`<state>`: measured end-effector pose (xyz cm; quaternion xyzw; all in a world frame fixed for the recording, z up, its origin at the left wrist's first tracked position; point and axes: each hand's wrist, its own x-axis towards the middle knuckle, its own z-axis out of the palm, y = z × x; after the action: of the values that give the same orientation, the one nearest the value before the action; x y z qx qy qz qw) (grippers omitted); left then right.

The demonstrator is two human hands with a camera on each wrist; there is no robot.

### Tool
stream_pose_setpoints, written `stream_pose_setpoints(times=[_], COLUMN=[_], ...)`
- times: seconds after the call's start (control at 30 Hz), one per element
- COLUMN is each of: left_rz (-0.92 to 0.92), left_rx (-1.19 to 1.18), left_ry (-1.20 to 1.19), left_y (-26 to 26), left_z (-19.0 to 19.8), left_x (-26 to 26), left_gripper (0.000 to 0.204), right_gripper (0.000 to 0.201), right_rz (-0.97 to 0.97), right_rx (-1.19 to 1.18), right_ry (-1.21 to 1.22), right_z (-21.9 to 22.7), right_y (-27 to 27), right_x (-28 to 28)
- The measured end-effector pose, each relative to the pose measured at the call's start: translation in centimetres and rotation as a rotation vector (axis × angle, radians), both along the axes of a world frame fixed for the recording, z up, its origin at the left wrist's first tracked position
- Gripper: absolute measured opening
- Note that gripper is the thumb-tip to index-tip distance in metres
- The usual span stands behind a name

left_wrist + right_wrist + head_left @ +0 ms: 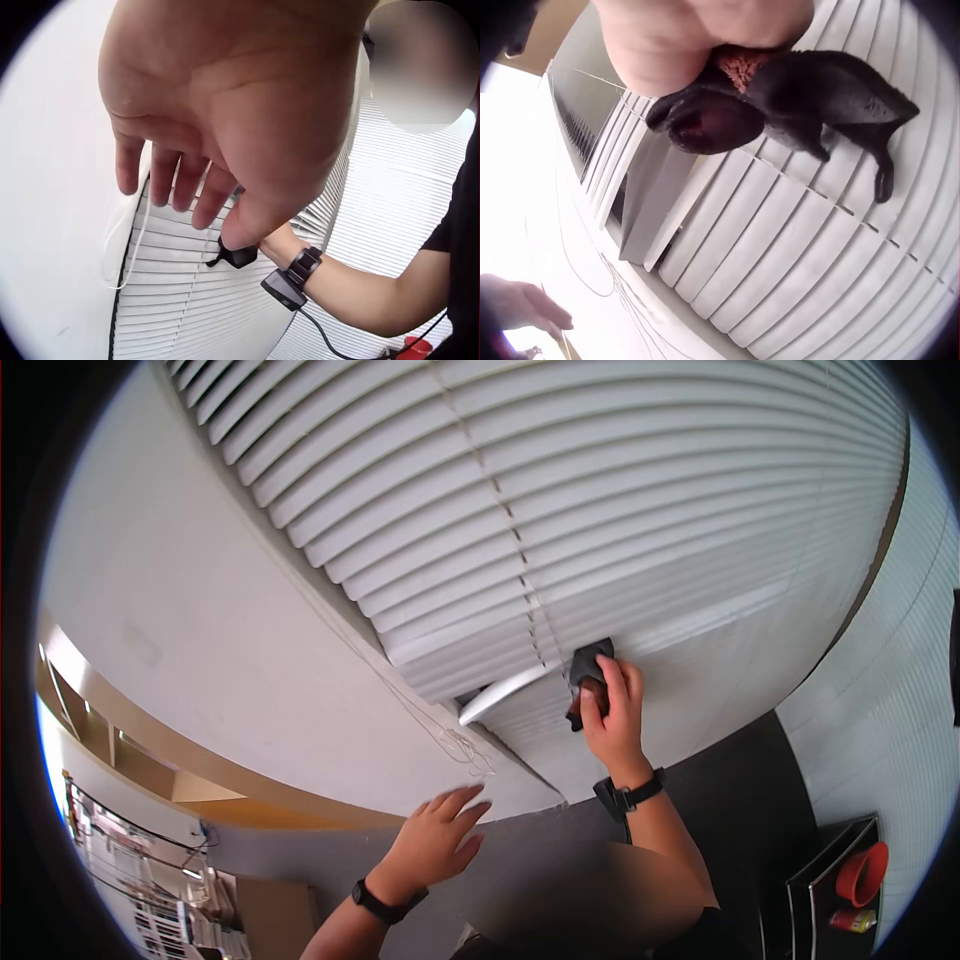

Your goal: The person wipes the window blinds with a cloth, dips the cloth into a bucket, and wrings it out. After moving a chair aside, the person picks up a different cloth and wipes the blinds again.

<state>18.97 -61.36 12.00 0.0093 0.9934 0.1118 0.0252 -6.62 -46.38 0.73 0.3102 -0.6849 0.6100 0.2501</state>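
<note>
Right hand point(618, 726) pinches the dark cloth point(590, 658) mid-frame: looks light, floppy, best gripped bunched; left hand point(430, 847), lower centre, holds nothing.

a white wall point(200, 590) rises above a dark grey floor point(745, 790), with a black rack point(822, 865) at right.

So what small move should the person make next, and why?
I'd probably bring the left hand up to steady the crooked slat. That slat slants away from its neighbours and might shift if rubbed, the right hand holds a dark cloth near it at the blind, and the left hand is open and holds nothing.
</note>
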Motion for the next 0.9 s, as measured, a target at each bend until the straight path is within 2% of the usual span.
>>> stream_pose_setpoints(times=[0.03,0.07,0.1,0.17,0.27,0.4,0.47,0.57,0.63,0.9], left_rz=[0.0,0.021,0.038,0.066,0.139,0.222,0.243,0.286,0.274,0.316], left_rx=[0.011,0.108,0.207,0.295,0.399,0.464,0.492,0.541,0.544,0.565], left_ry=[0.025,-0.017,-0.054,-0.042,-0.043,-0.012,0.004,0.001,-0.007,-0.055], left_y=[-0.8,-1.5,-2.2,-3.5,-4.2,-4.8,-4.9,-4.8,-4.7,-4.0], left_z=[-0.2,-0.3,-0.4,-0.8,-2.1,-3.6,-4.8,-6.5,-7.1,-9.7], left_x=[1.4,2.9,4.0,6.1,9.1,12.0,13.1,14.2,14.5,14.3], left_gripper=[0.046,0.043,0.039,0.037,0.033,0.031,0.031,0.031,0.031,0.03], right_gripper=[0.043,0.041,0.042,0.044,0.043,0.039,0.041,0.046,0.048,0.054], right_rz=[0.047,-0.033,0.025,-0.128,-0.245,-0.223,-0.207,-0.142,-0.141,-0.062], right_rx=[-0.024,0.0,-0.107,-0.138,-0.065,-0.022,0.029,0.16,0.281,0.341], right_ry=[-0.046,0.057,-0.082,0.121,0.442,0.677,0.75,0.798,0.816,0.683], right_z=[0.0,1.2,2.4,6.4,15.3,24.8,27.0,27.6,25.4,15.5], right_y=[0.2,0.7,0.8,0.5,0.1,-1.3,-2.0,-3.6,-4.7,-5.9], right_x=[0.2,0.7,1.8,2.3,1.7,0.1,-0.3,-0.1,-0.6,-1.1])
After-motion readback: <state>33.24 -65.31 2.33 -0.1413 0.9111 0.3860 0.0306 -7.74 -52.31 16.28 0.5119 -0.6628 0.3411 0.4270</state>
